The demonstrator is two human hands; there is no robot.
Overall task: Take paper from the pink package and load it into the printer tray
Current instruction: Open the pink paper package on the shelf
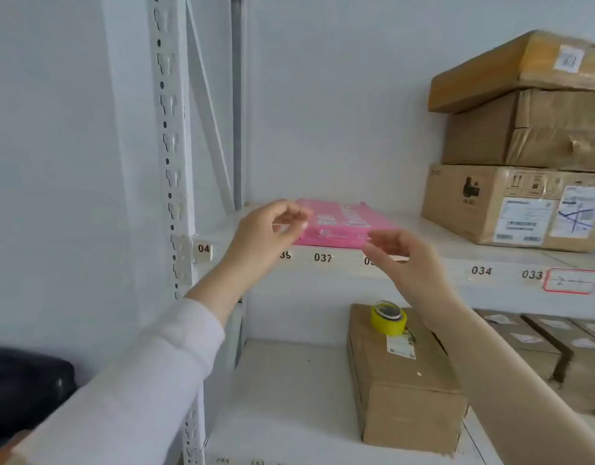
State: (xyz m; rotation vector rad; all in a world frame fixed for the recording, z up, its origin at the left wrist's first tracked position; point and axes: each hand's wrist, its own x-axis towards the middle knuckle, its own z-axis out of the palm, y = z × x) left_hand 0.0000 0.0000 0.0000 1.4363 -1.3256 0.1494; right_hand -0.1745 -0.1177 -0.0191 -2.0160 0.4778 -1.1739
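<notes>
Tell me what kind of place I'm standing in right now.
Probably a stockroom or parcel storage room. White slotted metal shelving carries numbered location labels along its edge, and taped cardboard shipping boxes with delivery labels are stacked on it. A roll of yellow packing tape sits on one box.

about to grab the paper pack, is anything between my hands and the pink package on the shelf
Nothing visible. The left hand and right hand are open at the near corners of the pink package, which lies alone on that stretch of shelf.
</notes>
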